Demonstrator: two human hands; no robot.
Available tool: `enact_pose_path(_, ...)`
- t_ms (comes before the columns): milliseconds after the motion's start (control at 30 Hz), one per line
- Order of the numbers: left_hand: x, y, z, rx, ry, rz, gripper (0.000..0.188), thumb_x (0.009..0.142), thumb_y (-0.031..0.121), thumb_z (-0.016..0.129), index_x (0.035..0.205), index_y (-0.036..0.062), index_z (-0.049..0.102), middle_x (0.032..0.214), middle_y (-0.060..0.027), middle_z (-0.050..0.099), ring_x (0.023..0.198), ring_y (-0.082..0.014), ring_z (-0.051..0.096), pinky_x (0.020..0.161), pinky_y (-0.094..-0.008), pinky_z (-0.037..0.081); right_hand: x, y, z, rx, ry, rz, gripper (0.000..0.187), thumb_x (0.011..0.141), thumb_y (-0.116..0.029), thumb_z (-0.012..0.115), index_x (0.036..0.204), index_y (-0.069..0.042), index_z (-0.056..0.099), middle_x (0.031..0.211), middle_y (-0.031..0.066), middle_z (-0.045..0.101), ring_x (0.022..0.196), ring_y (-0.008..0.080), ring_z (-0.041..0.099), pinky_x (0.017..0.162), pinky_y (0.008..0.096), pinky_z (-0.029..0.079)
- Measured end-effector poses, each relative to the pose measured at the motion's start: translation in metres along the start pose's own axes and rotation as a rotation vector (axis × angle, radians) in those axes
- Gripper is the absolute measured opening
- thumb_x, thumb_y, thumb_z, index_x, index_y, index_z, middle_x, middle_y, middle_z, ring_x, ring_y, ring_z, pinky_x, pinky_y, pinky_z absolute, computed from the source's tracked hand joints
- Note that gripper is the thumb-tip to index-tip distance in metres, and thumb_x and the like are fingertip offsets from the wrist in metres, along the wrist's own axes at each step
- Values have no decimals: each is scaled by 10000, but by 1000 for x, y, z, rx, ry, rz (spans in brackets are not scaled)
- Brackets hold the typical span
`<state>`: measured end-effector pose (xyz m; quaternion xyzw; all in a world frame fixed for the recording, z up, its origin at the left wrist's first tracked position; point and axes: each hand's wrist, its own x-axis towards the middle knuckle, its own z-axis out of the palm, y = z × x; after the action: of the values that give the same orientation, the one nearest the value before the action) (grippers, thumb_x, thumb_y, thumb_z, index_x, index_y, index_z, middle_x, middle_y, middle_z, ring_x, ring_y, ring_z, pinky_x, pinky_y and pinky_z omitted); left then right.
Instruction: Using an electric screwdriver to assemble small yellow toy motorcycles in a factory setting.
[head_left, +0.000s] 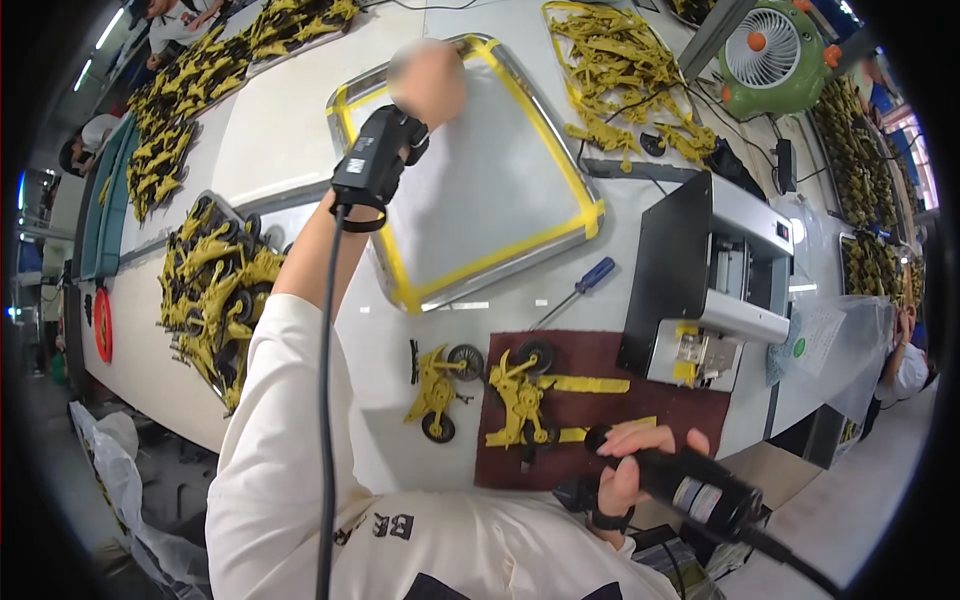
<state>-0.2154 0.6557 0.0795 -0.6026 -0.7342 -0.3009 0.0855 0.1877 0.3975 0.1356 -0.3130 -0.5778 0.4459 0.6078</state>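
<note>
My left hand (432, 88) reaches far out over the far rim of a metal tray (592, 218) edged with yellow tape; its fingers are smeared, so their hold cannot be told. In my right hand (640, 455) is a black corded electric screwdriver (702, 500), low at the right, with the fingers wrapped round it. Just left of it, a yellow toy motorcycle (520, 398) with black wheels lies on a dark red mat (590, 350). A second yellow toy motorcycle (437, 390) lies on the table left of the mat.
A blue-handled screwdriver (595, 275) lies between tray and mat. A black-and-white machine (700, 280) stands to the right. Piles of yellow toy motorcycles (215, 290) lie at the left, and yellow parts (610, 70) fill a far tray. A green fan (770, 60) stands far right.
</note>
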Motion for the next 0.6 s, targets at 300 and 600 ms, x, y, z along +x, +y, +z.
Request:
enact_pose_path(300, -83, 2, -73, 50, -182, -95, 432, 740, 162, 588, 1147, 48, 497, 1011, -201, 557, 895, -344, 582, 780, -405, 469, -6, 1, 1, 32, 126, -26, 685, 822, -72, 575, 1348, -28, 139, 727, 101, 535, 585, 176, 531, 582, 336, 494)
enact_pose_path(600, -282, 76, -192, 12, -233, -119, 471, 734, 36, 572, 1199, 109, 547, 1047, -156, 502, 725, -331, 600, 615, -390, 493, -10, -6, 12, -54, 178, -96, 644, 781, -75, 528, 1330, -37, 194, 662, 113, 498, 528, 204, 488, 543, 356, 463)
